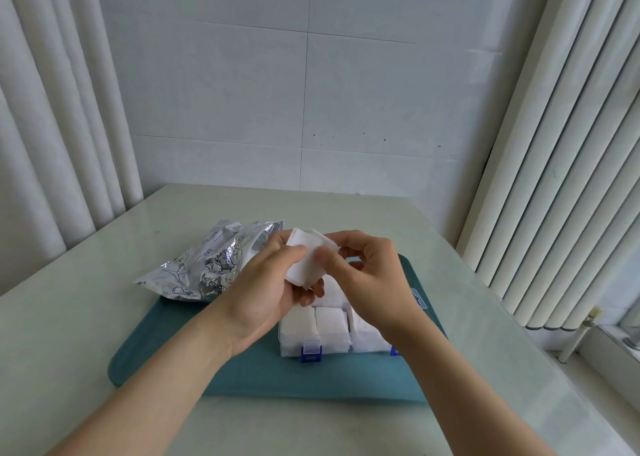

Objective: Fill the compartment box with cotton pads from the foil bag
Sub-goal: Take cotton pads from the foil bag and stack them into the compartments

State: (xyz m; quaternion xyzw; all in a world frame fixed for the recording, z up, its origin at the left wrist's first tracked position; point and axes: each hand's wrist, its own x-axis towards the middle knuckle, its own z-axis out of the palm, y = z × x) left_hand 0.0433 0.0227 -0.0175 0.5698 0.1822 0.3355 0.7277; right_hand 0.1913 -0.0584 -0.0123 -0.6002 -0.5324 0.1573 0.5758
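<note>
The left hand (266, 282) and right hand (367, 275) meet over the tray (277, 376), which carries the bag (204, 265) at the left and the box (332, 343). The curled fingers of both hands pinch a small stack of pads (306, 265) just above the box. Better to square the stack first, then lower it flat into a free cell.

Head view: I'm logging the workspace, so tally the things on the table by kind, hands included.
Foil bag: 1
Compartment box: 1
Tray: 1
Cotton pad stack, held: 1
Hands: 2, left hand and right hand
Total: 6
</note>
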